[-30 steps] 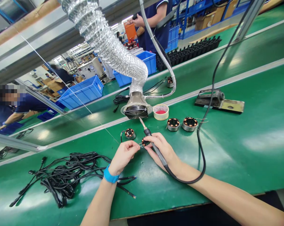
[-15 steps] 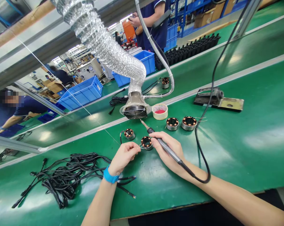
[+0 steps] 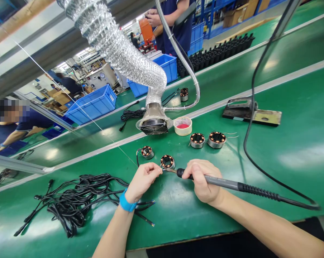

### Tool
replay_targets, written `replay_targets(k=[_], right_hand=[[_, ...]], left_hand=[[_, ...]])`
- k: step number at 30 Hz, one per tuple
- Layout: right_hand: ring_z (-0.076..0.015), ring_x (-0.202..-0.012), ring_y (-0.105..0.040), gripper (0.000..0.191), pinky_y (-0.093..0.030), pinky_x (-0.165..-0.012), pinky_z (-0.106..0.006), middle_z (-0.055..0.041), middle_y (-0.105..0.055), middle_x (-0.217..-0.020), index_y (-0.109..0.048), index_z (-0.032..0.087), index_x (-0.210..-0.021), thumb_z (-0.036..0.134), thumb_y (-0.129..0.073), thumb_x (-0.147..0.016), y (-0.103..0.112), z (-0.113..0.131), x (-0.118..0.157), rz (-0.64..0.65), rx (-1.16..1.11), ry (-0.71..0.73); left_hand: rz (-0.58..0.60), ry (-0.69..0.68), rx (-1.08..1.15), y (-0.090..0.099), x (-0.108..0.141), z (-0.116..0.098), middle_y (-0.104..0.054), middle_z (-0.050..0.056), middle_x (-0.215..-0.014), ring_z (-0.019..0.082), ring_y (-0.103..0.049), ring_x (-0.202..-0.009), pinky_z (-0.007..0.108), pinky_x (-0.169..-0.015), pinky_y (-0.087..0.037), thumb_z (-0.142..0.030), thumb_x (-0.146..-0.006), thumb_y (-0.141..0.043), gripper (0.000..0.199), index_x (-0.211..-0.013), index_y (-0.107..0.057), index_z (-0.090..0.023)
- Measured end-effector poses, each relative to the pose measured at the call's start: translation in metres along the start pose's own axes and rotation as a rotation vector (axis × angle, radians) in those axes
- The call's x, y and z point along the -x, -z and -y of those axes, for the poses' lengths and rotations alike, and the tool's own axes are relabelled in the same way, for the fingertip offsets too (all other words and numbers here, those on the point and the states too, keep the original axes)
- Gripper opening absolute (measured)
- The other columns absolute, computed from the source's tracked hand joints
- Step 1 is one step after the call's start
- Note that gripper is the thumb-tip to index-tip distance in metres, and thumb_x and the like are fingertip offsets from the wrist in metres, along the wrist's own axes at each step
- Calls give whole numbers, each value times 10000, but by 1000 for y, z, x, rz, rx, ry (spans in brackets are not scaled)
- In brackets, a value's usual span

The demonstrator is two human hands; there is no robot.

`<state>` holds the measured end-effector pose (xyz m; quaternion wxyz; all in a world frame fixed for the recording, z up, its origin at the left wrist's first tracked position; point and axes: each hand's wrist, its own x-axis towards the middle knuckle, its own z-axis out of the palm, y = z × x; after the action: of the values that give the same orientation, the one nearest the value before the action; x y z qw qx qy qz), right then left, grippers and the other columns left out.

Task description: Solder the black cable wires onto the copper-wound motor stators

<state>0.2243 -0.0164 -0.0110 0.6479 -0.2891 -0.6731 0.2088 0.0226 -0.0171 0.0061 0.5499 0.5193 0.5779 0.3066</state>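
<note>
My right hand (image 3: 203, 179) is closed round the grey handle of a soldering iron (image 3: 223, 182), whose tip points left at the wires beside a round copper-wound stator (image 3: 167, 162). Fingers pinched, my left hand (image 3: 146, 179) is at the ends of those thin wires; exactly what lies between its fingertips is too small to make out. A smaller stator (image 3: 147, 152) with coloured wires stands just behind my left hand. Two more stators, one (image 3: 197, 140) beside the other (image 3: 217, 139), stand behind my right hand.
A fume duct (image 3: 153, 120) hangs over the green bench (image 3: 285, 172). Behind the stators is a tape roll (image 3: 182, 126); at right, an iron stand (image 3: 252, 111). Black cables (image 3: 81, 200) lie left. Blue crates (image 3: 92, 107) and people are beyond; the iron's cord loops right.
My right hand has shifted right and turned the soldering iron, bringing its tip down from near the duct to the stator's wires. My left hand has barely moved.
</note>
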Motion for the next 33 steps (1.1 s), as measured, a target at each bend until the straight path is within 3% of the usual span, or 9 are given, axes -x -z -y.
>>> replay_targets(k=[21,33], right_hand=[[-107,-479,-573,419,-455,-531,-258,20,-626,-550,-592,211,-623,200,-368,-976,-4,4,-5,49,93,-39],[-109,-504,-588,433,-462,-552,-268,20,-633,-582,-608,209,-649,237,-366,-1007,-2,2,-3,-52,55,-87]], left_hand=[[-5,-15,3,0,0,1,-423,-54,-587,54,-258,-492,228,-468,-166,-454,-799,-690,335,-756,-619,-130],[10,-13,-2,0,0,0,-383,-67,-576,56,-232,-494,235,-468,-151,-439,-822,-674,322,-766,-609,-129]])
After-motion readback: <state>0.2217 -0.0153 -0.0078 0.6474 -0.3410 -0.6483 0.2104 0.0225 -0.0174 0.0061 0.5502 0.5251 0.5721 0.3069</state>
